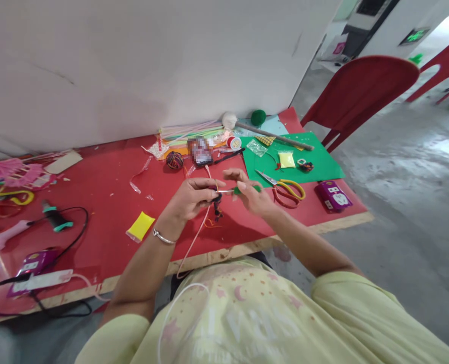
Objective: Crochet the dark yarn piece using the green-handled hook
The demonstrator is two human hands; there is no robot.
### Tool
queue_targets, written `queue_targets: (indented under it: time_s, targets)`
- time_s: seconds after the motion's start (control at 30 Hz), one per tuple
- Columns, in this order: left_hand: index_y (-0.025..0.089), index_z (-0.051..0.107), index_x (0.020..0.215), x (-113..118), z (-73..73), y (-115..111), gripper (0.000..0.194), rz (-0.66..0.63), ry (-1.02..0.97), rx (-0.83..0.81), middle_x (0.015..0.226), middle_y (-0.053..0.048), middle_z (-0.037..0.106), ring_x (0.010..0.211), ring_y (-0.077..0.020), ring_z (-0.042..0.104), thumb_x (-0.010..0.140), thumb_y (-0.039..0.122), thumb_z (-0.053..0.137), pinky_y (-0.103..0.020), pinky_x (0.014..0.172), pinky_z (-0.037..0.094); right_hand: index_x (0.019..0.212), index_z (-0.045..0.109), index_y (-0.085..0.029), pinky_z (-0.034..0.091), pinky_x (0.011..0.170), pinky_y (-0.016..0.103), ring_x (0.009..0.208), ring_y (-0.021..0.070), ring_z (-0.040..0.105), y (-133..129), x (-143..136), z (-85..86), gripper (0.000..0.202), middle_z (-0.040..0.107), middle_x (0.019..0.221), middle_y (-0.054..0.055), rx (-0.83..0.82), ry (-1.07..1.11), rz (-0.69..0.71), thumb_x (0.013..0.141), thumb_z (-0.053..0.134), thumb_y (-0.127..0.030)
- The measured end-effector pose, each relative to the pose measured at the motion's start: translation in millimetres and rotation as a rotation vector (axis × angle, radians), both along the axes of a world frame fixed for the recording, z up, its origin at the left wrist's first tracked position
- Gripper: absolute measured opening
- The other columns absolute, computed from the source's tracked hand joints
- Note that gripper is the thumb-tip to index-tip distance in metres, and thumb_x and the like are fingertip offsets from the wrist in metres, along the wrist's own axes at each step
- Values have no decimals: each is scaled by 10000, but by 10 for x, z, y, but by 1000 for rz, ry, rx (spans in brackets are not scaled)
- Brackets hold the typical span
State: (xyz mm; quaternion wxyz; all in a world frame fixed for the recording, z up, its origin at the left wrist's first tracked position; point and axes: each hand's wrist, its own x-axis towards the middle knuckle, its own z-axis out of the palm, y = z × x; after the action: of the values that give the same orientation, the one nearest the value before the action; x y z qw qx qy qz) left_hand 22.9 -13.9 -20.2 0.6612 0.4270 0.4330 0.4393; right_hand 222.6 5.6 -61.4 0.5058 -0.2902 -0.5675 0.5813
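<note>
The left hand [182, 198] pinches a dark knitted piece [217, 207] between thumb and fingers, while the right hand [258, 200] grips the green handle of a hook [257, 189], its metal shaft reaching across to the yarn. From where I stand, both are held above the red bench [106, 194], near its front edge, the piece dangling beneath the left fingertips. Scissors [293, 191] lie just beside the right hand, and a yarn ball [174, 160] and a phone [200, 151] sit behind the left.
</note>
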Motion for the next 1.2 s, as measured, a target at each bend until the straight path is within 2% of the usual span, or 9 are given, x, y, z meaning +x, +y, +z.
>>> queue_targets:
  time_s: [0.07, 0.13, 0.27, 0.4, 0.57, 0.67, 0.8, 0.97, 1.2]
  targets:
    - [162, 835, 949, 121, -95, -24, 334, 147, 89, 152, 662, -28, 704, 512, -84, 524, 619, 215, 823, -213, 487, 418, 1006, 737, -276, 592, 774, 294, 774, 122, 617, -93, -217, -154, 343, 672, 1117, 20, -160, 138, 7, 900, 615, -579]
    - [170, 830, 999, 241, -213, -46, 329, 306, 197, 285, 876, -62, 771, 688, -133, 643, 676, 227, 801, -252, 630, 526, 982, 722, -279, 578, 791, 275, 807, 123, 612, -178, -402, -244, 327, 659, 1038, 10, -202, 198, -171, 923, 582, -569]
    - [182, 783, 1166, 368, -397, -64, 427, 498, 216, 299, 799, -10, 727, 662, -114, 639, 750, 272, 765, -238, 642, 532, 672, 687, -218, 507, 1025, 336, 1178, 191, 582, -256, -552, -227, 407, 620, 1185, 61, 42, 51, -508, 971, 563, -464]
    - [164, 770, 1189, 344, -441, -43, 476, 565, 199, 265, 713, 30, 670, 554, -70, 550, 729, 282, 792, -203, 562, 477, 647, 688, -204, 518, 1011, 364, 1212, 217, 579, -230, -511, -149, 418, 607, 1234, 81, 116, -37, -461, 977, 565, -429]
    - [173, 769, 1185, 357, -365, -47, 483, 569, 172, 243, 687, 53, 646, 548, -54, 524, 711, 259, 795, -182, 529, 433, 695, 700, -207, 527, 1023, 403, 1176, 228, 589, -264, -552, -165, 417, 603, 1254, 97, 219, -171, -595, 988, 528, -448]
    - [156, 795, 1059, 356, -280, -38, 396, 498, 48, 124, 683, 29, 678, 545, -70, 565, 675, 250, 807, -185, 492, 420, 720, 690, -200, 495, 1074, 444, 1163, 243, 597, -261, -563, -198, 427, 589, 1273, 122, 340, -227, -664, 1002, 485, -446]
    - [133, 794, 861, 205, -190, -7, 308, 343, -90, -28, 728, -31, 732, 600, -121, 657, 574, 220, 865, -196, 473, 459, 708, 695, -194, 497, 1055, 462, 1150, 259, 614, -161, -424, -197, 455, 587, 1290, 121, 349, -251, -518, 998, 485, -474]
    - [131, 806, 889, -12, -158, -12, 337, 194, -113, -109, 700, -11, 712, 479, -74, 561, 567, 208, 868, -200, 427, 460, 686, 718, -200, 542, 962, 433, 1089, 244, 626, -49, -203, -201, 444, 579, 1303, 99, 430, -275, -409, 962, 557, -509]
    - [119, 801, 834, -91, -132, 6, 298, 169, -91, -129, 636, -17, 686, 467, -86, 563, 548, 189, 845, -195, 405, 451, 796, 780, -242, 591, 913, 414, 1268, 278, 516, 97, 36, -216, 352, 508, 1371, 88, 615, -384, -276, 927, 610, -521]
